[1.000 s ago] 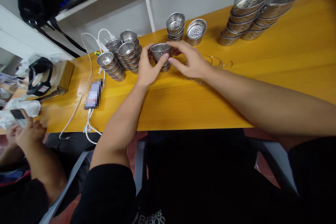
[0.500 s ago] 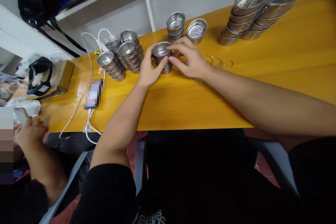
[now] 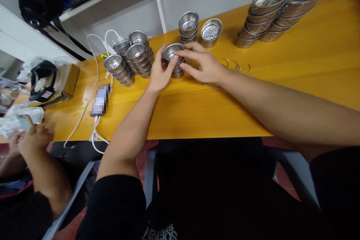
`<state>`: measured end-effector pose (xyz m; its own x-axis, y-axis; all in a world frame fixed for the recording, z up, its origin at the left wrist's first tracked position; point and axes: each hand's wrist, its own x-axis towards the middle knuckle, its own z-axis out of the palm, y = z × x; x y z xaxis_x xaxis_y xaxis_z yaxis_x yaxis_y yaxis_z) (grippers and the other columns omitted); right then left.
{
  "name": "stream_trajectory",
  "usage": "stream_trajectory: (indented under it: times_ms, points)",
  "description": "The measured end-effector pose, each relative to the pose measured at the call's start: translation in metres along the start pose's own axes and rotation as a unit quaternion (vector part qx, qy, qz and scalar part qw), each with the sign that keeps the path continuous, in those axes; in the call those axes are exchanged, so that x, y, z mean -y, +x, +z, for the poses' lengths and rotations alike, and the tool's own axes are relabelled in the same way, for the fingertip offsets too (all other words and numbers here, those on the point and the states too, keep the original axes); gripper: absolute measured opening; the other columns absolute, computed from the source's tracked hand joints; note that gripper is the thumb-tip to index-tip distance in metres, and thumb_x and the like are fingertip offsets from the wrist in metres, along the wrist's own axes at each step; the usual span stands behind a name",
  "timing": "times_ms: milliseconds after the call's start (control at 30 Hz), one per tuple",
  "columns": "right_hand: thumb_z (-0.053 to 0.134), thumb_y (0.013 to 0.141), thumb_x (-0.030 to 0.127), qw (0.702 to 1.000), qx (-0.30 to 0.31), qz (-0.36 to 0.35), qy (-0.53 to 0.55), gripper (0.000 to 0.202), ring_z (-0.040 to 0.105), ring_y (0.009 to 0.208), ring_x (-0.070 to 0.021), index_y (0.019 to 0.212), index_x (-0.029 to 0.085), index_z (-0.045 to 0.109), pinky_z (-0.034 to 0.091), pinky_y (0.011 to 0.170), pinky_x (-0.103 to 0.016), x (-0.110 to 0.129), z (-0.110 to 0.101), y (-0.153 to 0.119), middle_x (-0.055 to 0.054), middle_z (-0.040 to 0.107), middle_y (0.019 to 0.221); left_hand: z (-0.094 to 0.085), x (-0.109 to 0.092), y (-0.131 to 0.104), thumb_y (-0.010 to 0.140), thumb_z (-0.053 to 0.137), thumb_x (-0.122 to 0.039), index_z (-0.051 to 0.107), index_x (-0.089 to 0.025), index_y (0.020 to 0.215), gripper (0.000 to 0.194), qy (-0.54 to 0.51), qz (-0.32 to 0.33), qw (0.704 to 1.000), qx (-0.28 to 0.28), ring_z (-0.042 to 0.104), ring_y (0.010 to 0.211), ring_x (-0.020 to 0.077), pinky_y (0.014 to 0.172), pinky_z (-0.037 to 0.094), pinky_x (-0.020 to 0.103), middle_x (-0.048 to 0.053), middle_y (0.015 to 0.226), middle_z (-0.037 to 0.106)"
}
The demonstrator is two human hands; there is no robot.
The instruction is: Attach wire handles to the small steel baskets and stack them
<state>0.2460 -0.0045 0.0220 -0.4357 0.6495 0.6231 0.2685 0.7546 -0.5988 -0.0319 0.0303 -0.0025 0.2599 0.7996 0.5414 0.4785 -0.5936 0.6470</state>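
Note:
In front of me a short stack of perforated metal cups (image 3: pixel 177 71) stands on the table. My left hand (image 3: pixel 159 74) is closed around the left side of its top cup (image 3: pixel 169 53), thumb at the front and fingers behind. Over the right side of that cup is my right hand (image 3: pixel 204 63), its fingers apart; the forefinger reaches across the rim close to my left thumb. My right thumb is near the cup's side. Part of the stack is hidden by my fingers. Thin curved metal wires (image 3: pixel 235 68) lie right of my right hand.
Several cup stacks (image 3: pixel 114 63) stand left, with taller stacks (image 3: pixel 257 26) far right. Behind my hands are another stack (image 3: pixel 188 26) and a separate cup (image 3: pixel 210 33). A phone (image 3: pixel 100 100) with white cables lies left. A co-worker's hand (image 3: pixel 35 138) is at far left.
My right forefinger has moved left across the top cup's rim, and its gap to the right thumb has widened. My left hand stays around the cup.

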Motion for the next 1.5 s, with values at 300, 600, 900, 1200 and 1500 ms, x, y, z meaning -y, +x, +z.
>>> stream_trajectory:
  times_ms: [300,600,900,1200,1500]
  points:
    - [0.073,0.122,0.084,1.000,-0.012,-0.013,0.000,0.067,0.079,0.161,-0.0489,0.177,0.047,0.087,0.059,0.147,-0.081,0.002,0.005,0.004,-0.007,0.086,0.172,-0.002,0.009,0.001,0.112,0.056,-0.112,0.049,-0.037,0.196,0.113,0.001,-0.001,1.000,0.009,0.068,0.185,0.0395,0.161,0.054,0.062,0.020,0.193,0.069]
    - [0.085,0.117,0.070,1.000,0.009,-0.029,-0.005,0.077,0.069,0.177,-0.0489,0.189,0.046,0.074,0.051,0.154,-0.083,-0.006,0.009,0.005,-0.005,0.073,0.192,-0.002,0.007,-0.005,0.106,0.068,-0.113,0.048,-0.035,0.193,0.118,0.016,-0.005,1.000,-0.013,0.057,0.193,0.0443,0.165,0.044,0.068,0.023,0.195,0.063]
    - [0.090,0.109,0.086,0.987,-0.120,0.043,-0.094,0.084,0.061,0.179,-0.0525,0.181,0.048,0.070,0.045,0.159,-0.082,-0.071,-0.007,0.007,-0.006,0.070,0.190,-0.014,0.008,-0.002,0.114,0.082,-0.086,0.047,-0.034,0.192,0.100,0.062,0.026,0.994,-0.090,0.022,0.209,0.0433,0.176,0.012,0.065,0.020,0.212,0.036]
    - [0.092,0.108,0.099,0.982,-0.118,0.104,-0.101,0.081,0.060,0.169,-0.0546,0.133,0.024,0.074,0.043,0.150,-0.079,-0.128,-0.030,-0.007,-0.028,0.085,0.157,-0.006,-0.018,-0.008,0.114,0.077,-0.091,0.072,-0.036,0.169,0.078,0.092,0.069,0.993,0.001,0.038,0.203,0.0469,0.173,0.018,0.074,0.017,0.204,0.052]
    - [0.077,0.120,0.094,0.948,-0.111,0.210,-0.212,0.074,0.082,0.143,-0.0534,0.120,0.021,0.089,0.062,0.131,-0.079,-0.116,-0.042,-0.003,-0.028,0.086,0.159,-0.008,-0.039,-0.006,0.115,0.075,-0.091,0.076,-0.038,0.161,0.071,0.078,0.064,0.995,-0.007,0.042,0.201,0.0473,0.173,0.020,0.076,0.015,0.199,0.059]
